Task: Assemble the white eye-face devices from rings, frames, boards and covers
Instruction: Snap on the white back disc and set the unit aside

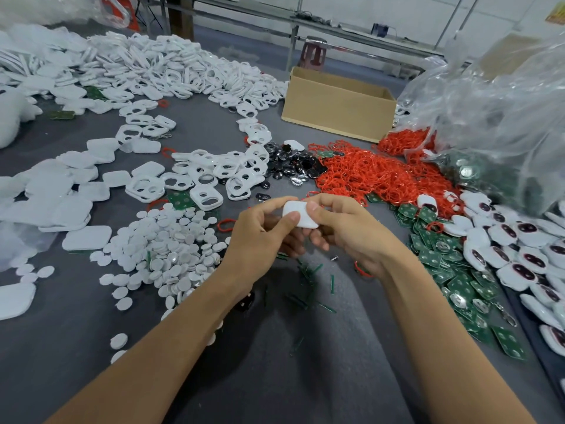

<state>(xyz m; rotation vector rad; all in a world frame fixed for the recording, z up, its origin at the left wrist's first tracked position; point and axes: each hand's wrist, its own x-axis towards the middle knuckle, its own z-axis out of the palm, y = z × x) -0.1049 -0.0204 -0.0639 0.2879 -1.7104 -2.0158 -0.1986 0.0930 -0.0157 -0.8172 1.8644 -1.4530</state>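
Pinching white cover (301,215) between left hand (263,237) and right hand (345,228), both grips closed on it.

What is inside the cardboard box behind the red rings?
Only bare inner walls of the cardboard box show. Its front wall hides the bottom, so any contents cannot be seen.

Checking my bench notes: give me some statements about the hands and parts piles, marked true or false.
1. Both the left hand and the right hand hold one white piece. True.
2. The cardboard box sits at the near left of the table. False: it sits at the far side, right of centre.
3. The red rings lie heaped in front of the box. True.
4. The green boards are stacked in the box. False: they lie loose on the table at the right.
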